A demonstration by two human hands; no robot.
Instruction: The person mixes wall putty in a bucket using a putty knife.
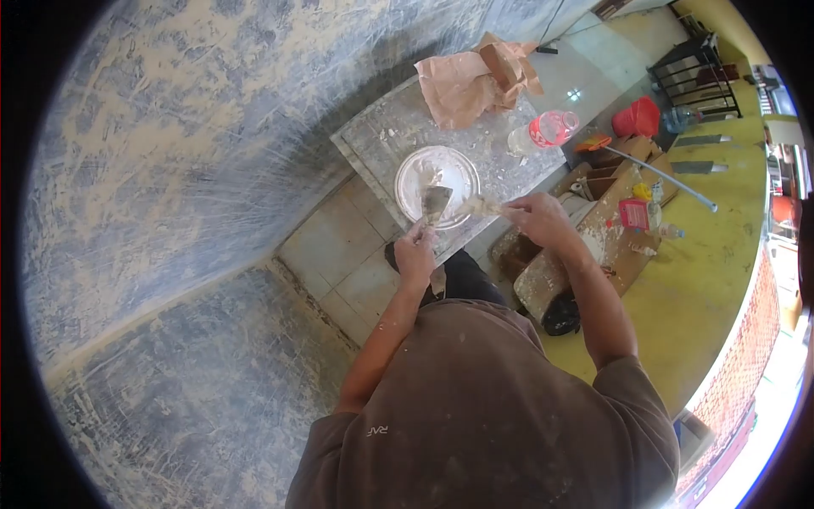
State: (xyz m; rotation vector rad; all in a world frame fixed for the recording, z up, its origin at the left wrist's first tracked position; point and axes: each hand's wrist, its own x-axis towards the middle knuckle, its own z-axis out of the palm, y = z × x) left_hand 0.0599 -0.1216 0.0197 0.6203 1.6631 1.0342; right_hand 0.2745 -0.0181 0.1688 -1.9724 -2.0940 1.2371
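Note:
My left hand is closed round the handle of a putty knife, whose broad blade lies over a round white lid or shallow tub. A pale lump of paste sits inside the rim. To the right, my right hand grips a second putty knife, its blade smeared with beige paste and held at the right edge of the white round. Fingers hide most of both handles. Underneath is a spattered grey board serving as a work surface.
Crumpled brown paper and a clear bottle with a red label stand on the board. A yellow ledge holds a pink-labelled bottle. Beyond are a red bucket and cardboard boxes. A patchy plastered wall rises at left.

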